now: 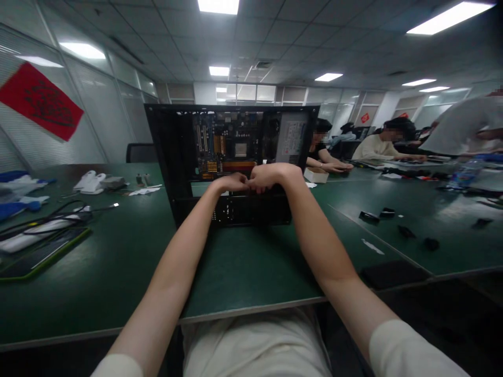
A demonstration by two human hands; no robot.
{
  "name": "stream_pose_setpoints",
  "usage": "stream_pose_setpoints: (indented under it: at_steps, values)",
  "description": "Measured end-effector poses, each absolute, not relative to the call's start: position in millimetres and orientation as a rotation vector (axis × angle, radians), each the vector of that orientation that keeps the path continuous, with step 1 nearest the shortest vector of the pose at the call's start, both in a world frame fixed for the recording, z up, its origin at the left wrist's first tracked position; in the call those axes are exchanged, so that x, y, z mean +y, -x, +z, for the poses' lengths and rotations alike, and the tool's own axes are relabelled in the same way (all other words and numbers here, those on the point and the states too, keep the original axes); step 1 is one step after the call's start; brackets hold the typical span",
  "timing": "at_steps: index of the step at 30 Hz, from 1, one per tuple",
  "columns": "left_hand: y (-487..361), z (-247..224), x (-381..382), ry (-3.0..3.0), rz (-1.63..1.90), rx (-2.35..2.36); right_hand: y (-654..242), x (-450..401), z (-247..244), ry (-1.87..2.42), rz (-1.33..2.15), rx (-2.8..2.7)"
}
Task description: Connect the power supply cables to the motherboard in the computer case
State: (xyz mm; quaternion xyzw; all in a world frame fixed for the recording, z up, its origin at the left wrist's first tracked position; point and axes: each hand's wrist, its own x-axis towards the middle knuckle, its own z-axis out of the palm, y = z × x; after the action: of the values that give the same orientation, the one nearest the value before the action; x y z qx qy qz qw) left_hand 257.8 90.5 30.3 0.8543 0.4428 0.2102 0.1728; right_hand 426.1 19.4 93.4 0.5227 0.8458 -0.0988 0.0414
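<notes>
A black computer case point(163, 152) stands open on the green table point(251, 267), its inside facing me. In it are a motherboard point(230, 131) with orange and blue slots and a silver power supply point(293, 137) at the upper right. My left hand point(234, 183) and my right hand point(267, 177) meet at the lower edge of the motherboard, fingertips close together. Both have their fingers bent and pressed together. Whatever they pinch is too small or too hidden to name.
On the left lie a green-edged tray point(47, 256), black cables point(58, 212) and white plastic bags point(91, 181). A small box point(316, 175) and several black parts point(369, 217) are on the right. Other people point(379, 144) sit or stand beyond.
</notes>
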Motion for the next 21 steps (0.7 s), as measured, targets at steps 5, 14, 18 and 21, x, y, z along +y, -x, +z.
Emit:
stream_pose_setpoints:
  at_steps: [5,14,18,21]
  values:
    - [-249,64,83,-2.355,1.041,1.381,-422,45,72,-1.56,-0.145,2.487]
    - [-252,81,40,-2.342,0.665,1.074,-436,93,27,-1.438,-0.626,2.613]
    - [-248,85,40,-2.601,0.406,1.211,-437,91,26,-1.372,-0.883,2.806]
    - [-236,92,39,-2.649,0.266,1.324,-431,83,38,-1.303,-1.367,2.929]
